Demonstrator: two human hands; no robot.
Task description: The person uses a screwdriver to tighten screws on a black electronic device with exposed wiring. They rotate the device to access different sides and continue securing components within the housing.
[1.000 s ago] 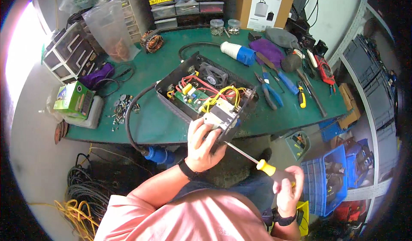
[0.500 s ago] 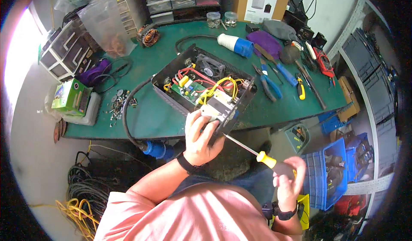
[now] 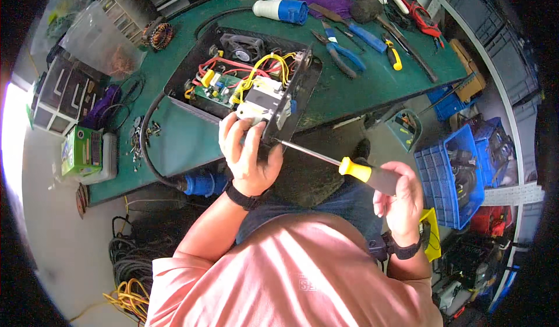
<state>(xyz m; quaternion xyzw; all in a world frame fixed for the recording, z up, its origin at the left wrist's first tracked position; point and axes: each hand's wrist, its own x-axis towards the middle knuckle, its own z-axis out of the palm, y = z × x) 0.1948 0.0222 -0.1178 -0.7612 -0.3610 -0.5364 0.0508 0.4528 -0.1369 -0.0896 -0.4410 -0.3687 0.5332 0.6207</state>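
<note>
Our left hand (image 3: 247, 155) is clasping the already uncovered case (image 3: 195, 109) while our right hand (image 3: 403, 196) is gripping the screwdriver (image 3: 358, 170), its near-corner work seemingly unfinished.

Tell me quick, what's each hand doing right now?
Left hand: closed on the near corner of the open black case.
Right hand: holding the screwdriver by its handle.
</note>
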